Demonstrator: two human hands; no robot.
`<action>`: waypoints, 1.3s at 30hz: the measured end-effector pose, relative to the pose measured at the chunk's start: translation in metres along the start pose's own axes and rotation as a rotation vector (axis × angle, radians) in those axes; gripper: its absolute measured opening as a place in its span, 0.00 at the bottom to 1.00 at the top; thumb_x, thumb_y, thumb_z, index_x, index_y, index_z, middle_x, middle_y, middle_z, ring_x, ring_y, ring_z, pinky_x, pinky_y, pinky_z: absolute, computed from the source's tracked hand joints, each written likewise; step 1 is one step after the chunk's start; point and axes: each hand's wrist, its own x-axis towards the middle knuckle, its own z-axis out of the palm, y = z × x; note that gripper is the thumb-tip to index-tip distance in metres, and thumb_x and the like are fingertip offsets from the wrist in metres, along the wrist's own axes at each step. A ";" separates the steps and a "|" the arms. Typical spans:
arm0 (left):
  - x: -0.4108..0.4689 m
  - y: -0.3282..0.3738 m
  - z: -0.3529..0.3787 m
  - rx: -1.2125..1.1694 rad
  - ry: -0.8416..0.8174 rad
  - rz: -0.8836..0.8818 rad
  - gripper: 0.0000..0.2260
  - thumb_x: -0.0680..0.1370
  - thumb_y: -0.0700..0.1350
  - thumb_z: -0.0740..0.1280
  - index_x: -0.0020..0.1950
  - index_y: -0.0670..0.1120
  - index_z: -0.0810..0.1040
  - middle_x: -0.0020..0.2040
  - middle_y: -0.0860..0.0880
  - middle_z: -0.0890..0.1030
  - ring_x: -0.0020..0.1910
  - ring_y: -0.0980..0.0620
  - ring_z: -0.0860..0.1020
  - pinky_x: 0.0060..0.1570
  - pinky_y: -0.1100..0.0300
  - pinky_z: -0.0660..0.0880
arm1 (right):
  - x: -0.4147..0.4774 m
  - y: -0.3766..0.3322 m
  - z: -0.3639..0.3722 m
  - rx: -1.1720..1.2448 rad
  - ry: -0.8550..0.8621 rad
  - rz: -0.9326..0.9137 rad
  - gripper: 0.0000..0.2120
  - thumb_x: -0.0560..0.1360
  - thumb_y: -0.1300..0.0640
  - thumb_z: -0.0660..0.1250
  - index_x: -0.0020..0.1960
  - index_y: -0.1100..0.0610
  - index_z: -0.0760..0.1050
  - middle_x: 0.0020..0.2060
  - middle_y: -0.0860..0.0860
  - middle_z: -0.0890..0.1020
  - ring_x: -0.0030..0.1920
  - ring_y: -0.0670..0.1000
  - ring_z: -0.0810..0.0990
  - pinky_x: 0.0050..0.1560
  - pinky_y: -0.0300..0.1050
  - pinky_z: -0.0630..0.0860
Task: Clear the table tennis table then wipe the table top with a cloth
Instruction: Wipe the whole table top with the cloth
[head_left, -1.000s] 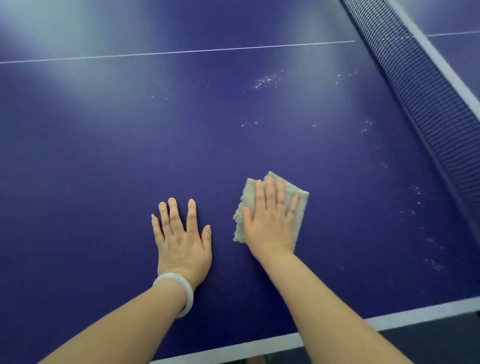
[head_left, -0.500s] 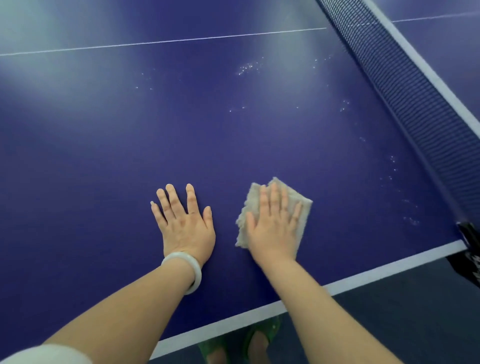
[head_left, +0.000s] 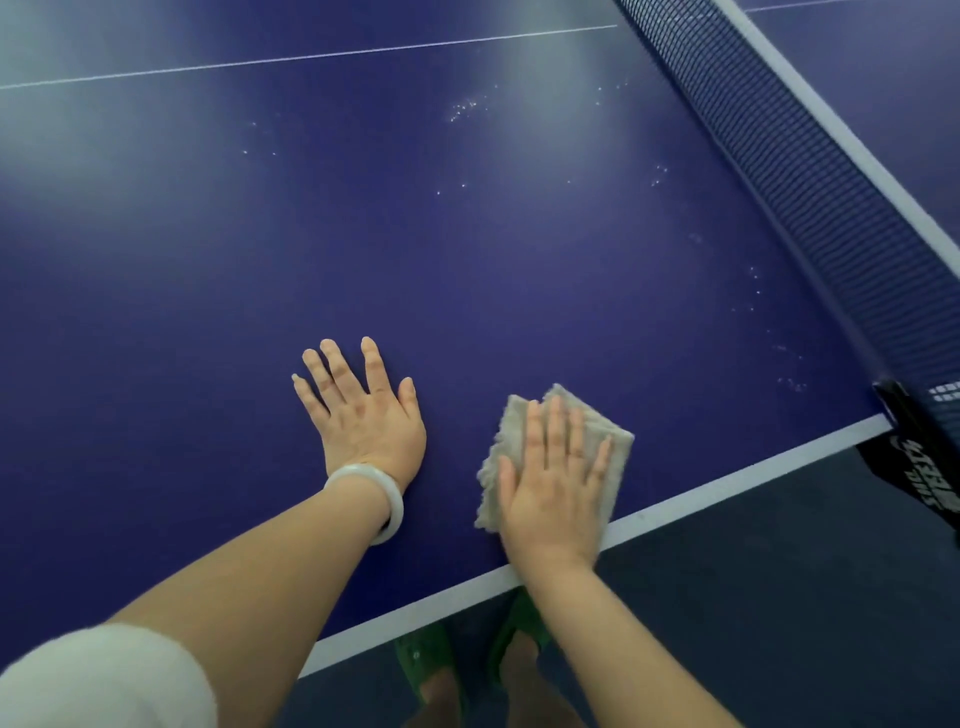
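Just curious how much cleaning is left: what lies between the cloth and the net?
In the head view, only blue table top dotted with small white specks lies between the cloth under the right hand and the net.

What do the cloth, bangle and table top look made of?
Cloth: soft beige terry or microfibre, judging by its fuzzy, frayed edge. Bangle: smooth, glossy, milky white; perhaps jade or glass, can't tell. Table top: hard painted board, satin blue finish, shown by soft light reflections.
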 end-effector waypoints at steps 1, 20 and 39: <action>0.000 0.000 0.000 0.001 -0.002 0.001 0.29 0.81 0.58 0.42 0.80 0.47 0.44 0.79 0.36 0.44 0.78 0.36 0.40 0.75 0.38 0.40 | -0.014 -0.016 0.002 -0.001 -0.025 -0.133 0.31 0.81 0.43 0.48 0.81 0.53 0.49 0.80 0.53 0.50 0.80 0.55 0.46 0.77 0.64 0.45; -0.005 0.010 -0.014 -0.131 0.009 -0.014 0.27 0.83 0.52 0.54 0.79 0.41 0.56 0.79 0.37 0.52 0.79 0.38 0.46 0.77 0.43 0.42 | 0.034 0.130 -0.002 -0.050 0.005 0.026 0.31 0.79 0.43 0.49 0.79 0.55 0.57 0.79 0.53 0.57 0.79 0.56 0.53 0.77 0.62 0.46; 0.013 0.189 0.012 -0.009 -0.009 -0.009 0.30 0.82 0.59 0.45 0.80 0.47 0.47 0.80 0.40 0.47 0.79 0.40 0.41 0.75 0.37 0.39 | 0.105 0.303 -0.017 0.037 -0.055 0.259 0.37 0.77 0.38 0.41 0.80 0.53 0.37 0.80 0.52 0.42 0.79 0.52 0.39 0.77 0.61 0.40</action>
